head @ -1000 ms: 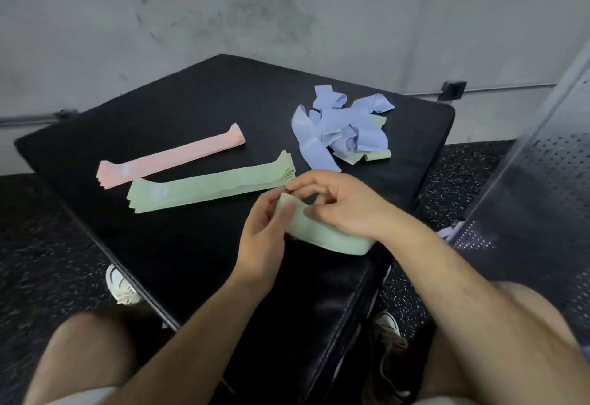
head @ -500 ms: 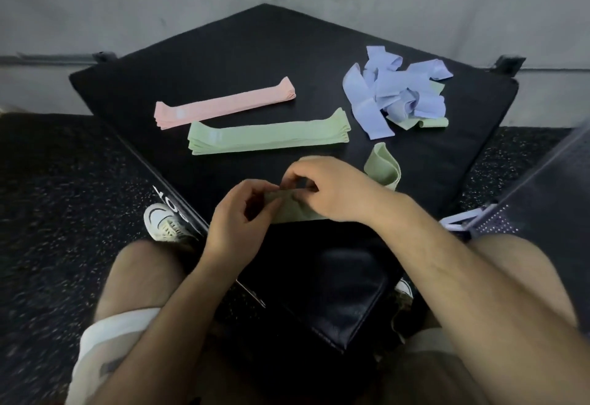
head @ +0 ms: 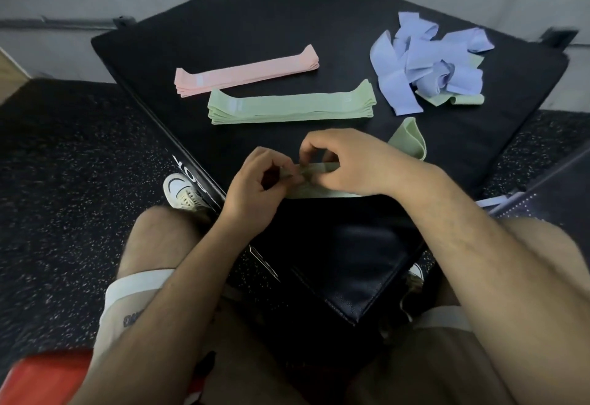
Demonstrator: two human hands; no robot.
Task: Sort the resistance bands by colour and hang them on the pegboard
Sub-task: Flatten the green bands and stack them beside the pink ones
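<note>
Both hands pinch one green band (head: 409, 141) at the near edge of the black padded platform (head: 255, 14), centre of frame. Left hand (head: 255, 181): fingers curled, thumb and fingertips closed on the band's left end. Right hand (head: 348, 165): thumb and fingers curled over the same end from the right, knuckles up. The band runs flat under my right palm, and its far end stands up as a loop just right of my right wrist. Above the hands lies a neat green stack (head: 290, 107), laid lengthwise; a pink stack (head: 245, 72) lies just above it, near but apart. Upper right: a loose lilac heap (head: 427, 66), tangled, with another green band (head: 453, 100) showing from under its lower edge. Speckled dark floor (head: 64, 149) surrounds the platform. A white shoe (head: 182, 192) shows left of my left hand. At the right edge, a perforated panel (head: 555, 193), partly cut off. Lower left corner: something red (head: 41, 379), blurred; cannot tell what.
</note>
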